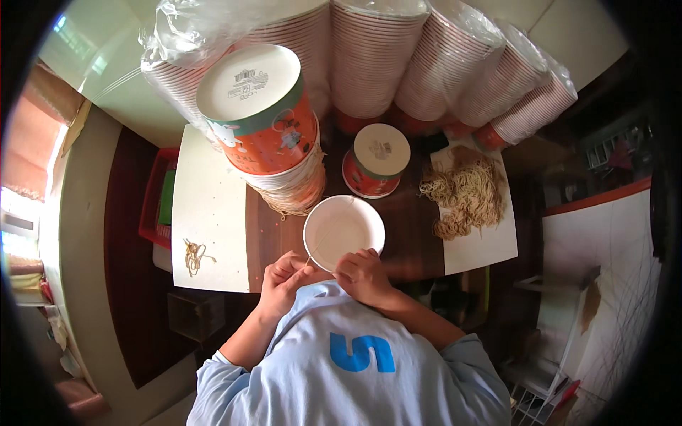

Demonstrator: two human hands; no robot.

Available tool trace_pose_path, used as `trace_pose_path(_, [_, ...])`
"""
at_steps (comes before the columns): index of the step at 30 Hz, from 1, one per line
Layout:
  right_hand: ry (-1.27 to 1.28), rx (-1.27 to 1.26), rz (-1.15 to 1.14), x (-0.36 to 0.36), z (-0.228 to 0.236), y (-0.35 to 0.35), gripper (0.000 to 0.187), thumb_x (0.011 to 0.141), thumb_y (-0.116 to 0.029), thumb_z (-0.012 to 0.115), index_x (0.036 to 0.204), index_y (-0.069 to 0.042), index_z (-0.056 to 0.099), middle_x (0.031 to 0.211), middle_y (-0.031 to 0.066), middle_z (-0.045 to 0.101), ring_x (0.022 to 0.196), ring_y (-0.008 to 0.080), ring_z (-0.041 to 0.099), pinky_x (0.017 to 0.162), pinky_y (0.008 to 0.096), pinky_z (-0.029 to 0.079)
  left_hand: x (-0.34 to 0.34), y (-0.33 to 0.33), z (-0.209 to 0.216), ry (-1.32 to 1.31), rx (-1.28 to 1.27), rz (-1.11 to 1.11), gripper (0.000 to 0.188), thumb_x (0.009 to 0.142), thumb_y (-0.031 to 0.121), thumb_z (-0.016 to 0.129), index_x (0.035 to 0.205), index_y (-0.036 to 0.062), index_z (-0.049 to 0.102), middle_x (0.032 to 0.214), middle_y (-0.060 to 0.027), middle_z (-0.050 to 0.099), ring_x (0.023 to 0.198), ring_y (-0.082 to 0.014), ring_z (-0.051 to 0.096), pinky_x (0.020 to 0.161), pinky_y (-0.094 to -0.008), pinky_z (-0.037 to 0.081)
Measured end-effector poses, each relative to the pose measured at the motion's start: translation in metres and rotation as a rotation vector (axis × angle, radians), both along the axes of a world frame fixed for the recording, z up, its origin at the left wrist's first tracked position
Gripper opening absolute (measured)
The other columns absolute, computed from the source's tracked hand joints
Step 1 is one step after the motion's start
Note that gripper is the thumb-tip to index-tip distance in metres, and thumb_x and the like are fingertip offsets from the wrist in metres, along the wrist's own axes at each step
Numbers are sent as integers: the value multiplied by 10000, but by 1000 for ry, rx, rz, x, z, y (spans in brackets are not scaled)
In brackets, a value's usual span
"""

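White paper bowl (pixel 344 231) sits dead centre of the frame on the wooden table (pixel 415 241), both hands at its near rim. Left hand (pixel 284 278) is curled, pinching a thin string (pixel 317 248) against the rim; right hand (pixel 364 275) grips the bowl's edge. Stack of upturned orange bowls (pixel 266 121) upper left, loose string pile (pixel 467 193) to the right.

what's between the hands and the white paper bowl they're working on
Nothing visible. The left hand and right hand are both right at the near rim of the white bowl, with a thin string running across its opening.
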State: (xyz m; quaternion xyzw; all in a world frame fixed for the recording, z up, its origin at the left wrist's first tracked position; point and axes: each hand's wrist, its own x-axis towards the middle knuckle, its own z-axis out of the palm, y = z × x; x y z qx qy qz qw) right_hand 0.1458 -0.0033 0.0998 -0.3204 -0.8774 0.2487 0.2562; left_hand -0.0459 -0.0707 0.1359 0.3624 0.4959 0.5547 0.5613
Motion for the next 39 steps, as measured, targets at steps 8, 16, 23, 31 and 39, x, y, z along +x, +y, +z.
trace_pose_path(8, [-224,56,77,25,7,11,118,677,-159,681,756,-101,616,777,19,589,794,226,548,725,376,392,-16,10,-17,-499,-44,90,111,920,101,525,905,16,595,900,-109,650,863,-177,622,826,-312,479])
trace_pose_path(16, [-134,-80,-152,6,28,83,511,728,-230,696,1152,-52,473,1023,145,575,882,352,582,743,446,481,-1,11,-6,-238,-116,-211,133,930,112,524,937,-8,580,761,-40,600,652,-105,584,603,-245,494])
trace_pose_path(23, [-396,-241,17,-8,-14,114,100,757,-111,567,767,-11,576,809,222,614,801,372,609,695,457,478,14,11,39,354,177,-465,145,847,117,623,938,7,649,829,-88,641,782,-180,619,690,-279,493])
trace_pose_path(31, [295,399,-84,40,136,85,333,706,-130,712,1007,-19,624,962,113,653,848,268,623,742,359,497,-32,-20,52,-5,209,154,748,802,435,672,1345,45,336,1167,-127,519,1066,-218,514,926,-371,407])
trace_pose_path(39, [368,410,256,-22,229,90,540,812,-111,565,1300,54,403,1326,228,439,1164,353,474,973,410,358,-39,30,145,64,767,251,1279,598,415,842,1450,87,-54,1469,-138,168,1345,-250,212,1064,-419,247])
